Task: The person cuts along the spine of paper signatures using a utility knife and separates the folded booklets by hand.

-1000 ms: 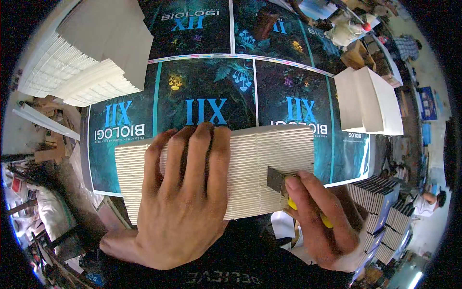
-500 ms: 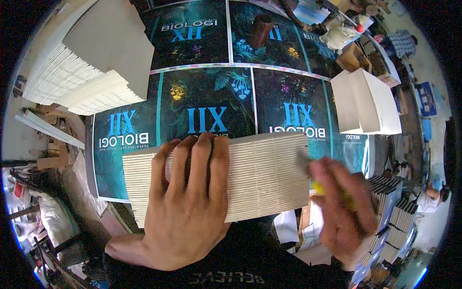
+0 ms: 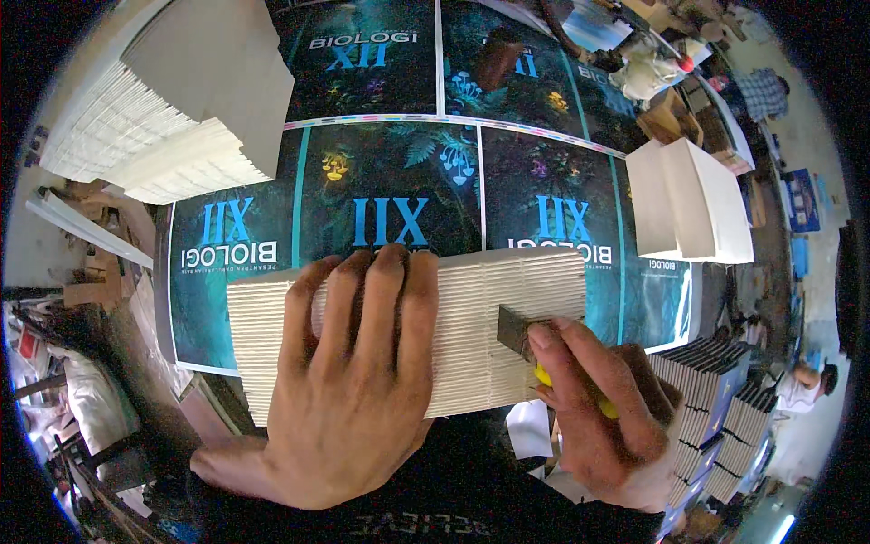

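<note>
The block (image 3: 408,335) of stacked book spines, pale and ribbed, lies on the printed cover sheets (image 3: 381,195) spread over the tabletop, its long axis running left to right across the view just in front of the person. The left hand (image 3: 353,390) lies flat on top of the block, palm down, fingers (image 3: 385,290) spread open and reaching to its far edge, pressing rather than gripping. The right hand (image 3: 598,417) is at the block's right end, fingers closed around a scraper (image 3: 515,331) with a dark blade and a yellow handle; the blade rests on the ribbed top face near the right end, just beside the left hand's little finger but apart from it. So the free stretch of the block lies to the left of the blade, along the long axis, and most of it is under the left hand. The right hand is the nearer to the uncovered right end. A tall white paper stack (image 3: 163,118) stands at the far left, a smaller white stack (image 3: 689,199) at the right, and finished dark-covered books (image 3: 716,408) are piled low on the right.
</note>
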A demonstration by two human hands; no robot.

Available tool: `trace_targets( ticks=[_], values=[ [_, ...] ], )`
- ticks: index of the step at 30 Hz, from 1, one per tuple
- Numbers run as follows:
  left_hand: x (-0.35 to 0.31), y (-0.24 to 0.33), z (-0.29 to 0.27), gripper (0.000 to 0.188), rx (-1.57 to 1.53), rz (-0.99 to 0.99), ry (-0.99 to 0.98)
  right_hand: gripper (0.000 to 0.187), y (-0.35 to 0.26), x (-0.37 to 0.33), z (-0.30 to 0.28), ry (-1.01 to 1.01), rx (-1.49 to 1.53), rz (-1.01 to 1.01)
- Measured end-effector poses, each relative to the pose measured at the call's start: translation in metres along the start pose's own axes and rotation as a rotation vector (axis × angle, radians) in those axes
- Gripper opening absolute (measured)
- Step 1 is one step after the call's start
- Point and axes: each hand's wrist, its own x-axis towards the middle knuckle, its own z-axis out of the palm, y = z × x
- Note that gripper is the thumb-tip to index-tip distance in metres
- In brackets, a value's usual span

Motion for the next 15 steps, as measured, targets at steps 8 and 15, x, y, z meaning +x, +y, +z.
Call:
trace_targets(
  ticks=[8,15],
  values=[
    [0.003,0.002,-0.003,0.053,-0.008,0.006,-0.012,0.039,-0.011,-0.001,0.0,-0.058,-0.142,0.012],
    [0.0,0.003,-0.006,0.057,-0.005,0.005,-0.016,0.043,-0.017,-0.003,-0.001,-0.049,-0.053,0.141]
  ],
)
